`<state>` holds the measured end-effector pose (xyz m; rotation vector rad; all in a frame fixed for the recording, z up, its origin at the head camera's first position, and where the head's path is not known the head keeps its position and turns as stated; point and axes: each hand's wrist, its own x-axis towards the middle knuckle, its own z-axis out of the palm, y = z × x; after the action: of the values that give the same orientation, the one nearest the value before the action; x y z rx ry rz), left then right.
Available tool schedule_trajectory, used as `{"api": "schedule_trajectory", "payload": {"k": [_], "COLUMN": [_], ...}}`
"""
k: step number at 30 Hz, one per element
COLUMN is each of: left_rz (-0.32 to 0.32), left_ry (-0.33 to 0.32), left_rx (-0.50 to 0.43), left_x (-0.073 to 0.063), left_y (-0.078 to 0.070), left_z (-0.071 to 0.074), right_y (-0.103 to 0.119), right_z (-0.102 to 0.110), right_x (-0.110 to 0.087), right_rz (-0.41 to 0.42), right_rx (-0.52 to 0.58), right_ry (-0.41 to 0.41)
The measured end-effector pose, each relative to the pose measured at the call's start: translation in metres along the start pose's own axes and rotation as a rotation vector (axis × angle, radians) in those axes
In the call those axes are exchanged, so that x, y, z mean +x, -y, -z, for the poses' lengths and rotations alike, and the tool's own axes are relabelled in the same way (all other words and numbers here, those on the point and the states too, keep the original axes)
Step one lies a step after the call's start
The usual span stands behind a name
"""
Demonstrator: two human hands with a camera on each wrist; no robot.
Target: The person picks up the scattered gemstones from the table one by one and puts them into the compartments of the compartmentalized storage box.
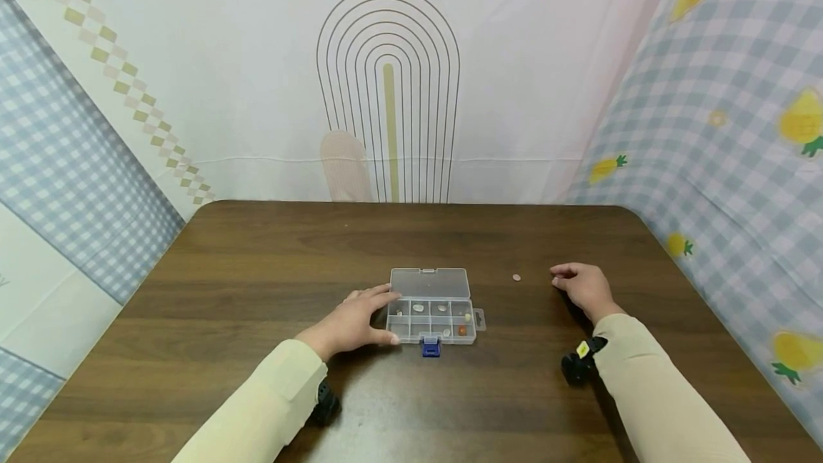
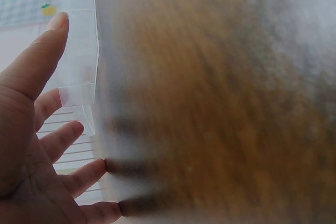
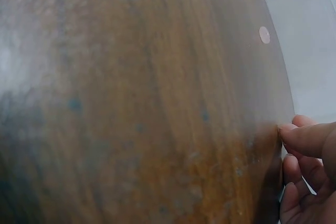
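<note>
A clear plastic compartment box [image 1: 403,339] lies on the table with its lid [image 1: 429,283] folded back and a blue latch [image 1: 431,349] at its front. My left hand [image 1: 353,320] holds the box's left end, thumb at the front corner and index finger at the back; its other fingers spread beside the box in the left wrist view. Several small pale pieces and an orange one [image 1: 461,331] sit in the compartments. A small pale pink oval piece [image 1: 516,277] lies right of the box. Further right, my right hand [image 1: 585,288] is low over the table, fingers loosely bent, nothing visible held.
The brown wooden table [image 1: 276,249] has rounded far corners. Behind it hangs a white cloth [image 1: 257,91] with arch lines, and checked cloths hang at both sides. A clear hanging tab [image 1: 479,319] sticks out from the box's right end.
</note>
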<state>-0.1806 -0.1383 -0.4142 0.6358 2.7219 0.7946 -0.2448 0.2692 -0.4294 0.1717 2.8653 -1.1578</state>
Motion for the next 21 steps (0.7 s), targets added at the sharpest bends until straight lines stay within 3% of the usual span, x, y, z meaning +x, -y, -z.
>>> {"api": "schedule_trajectory", "payload": {"k": [10, 21], "left_rz": [-0.002, 0.005], "left_ry": [-0.004, 0.007], "left_rx": [0.006, 0.003], "left_x": [0.0, 0.0], "left_y": [0.0, 0.0], "left_z": [0.0, 0.001], "right_y": [0.002, 0.012], "right_z": [0.003, -0.002], "right_x": [-0.002, -0.006], "right_rz": [-0.02, 0.084], "right_rx": [0.117, 0.088], "right_ry": [-0.041, -0.097]}}
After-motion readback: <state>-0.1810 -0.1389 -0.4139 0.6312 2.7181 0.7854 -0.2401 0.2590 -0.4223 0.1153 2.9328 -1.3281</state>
